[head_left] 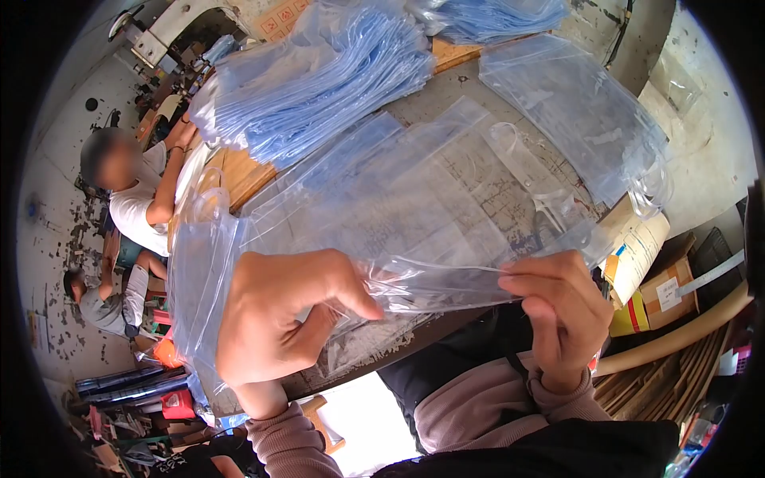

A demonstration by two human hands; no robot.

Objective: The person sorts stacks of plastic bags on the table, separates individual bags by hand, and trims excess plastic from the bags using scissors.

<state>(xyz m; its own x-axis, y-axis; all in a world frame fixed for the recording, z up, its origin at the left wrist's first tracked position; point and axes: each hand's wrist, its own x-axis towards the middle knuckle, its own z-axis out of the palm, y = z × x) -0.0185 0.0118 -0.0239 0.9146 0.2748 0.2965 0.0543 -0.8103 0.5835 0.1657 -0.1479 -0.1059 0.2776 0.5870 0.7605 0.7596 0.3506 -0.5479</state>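
Observation:
A clear plastic bag (446,283) is stretched between my two hands at the table's near edge. My left hand (279,319) is closed, its thumb and forefinger on the bag's gathered left part. My right hand (562,311) grips the right end of the same edge between fingertips and thumb. Under and behind it, more clear bags (382,191) lie flat and overlap, some with loop handles (510,139). Folds of clear plastic (199,271) hang by the left table edge, beside my left hand.
A tall pile of bluish plastic bags (319,88) stands at the back, with another pile (494,20) behind. Flat bags (574,111) lie at the back right. Cardboard boxes (669,291) stand right of the table (434,99). Two people (135,207) sit at the left.

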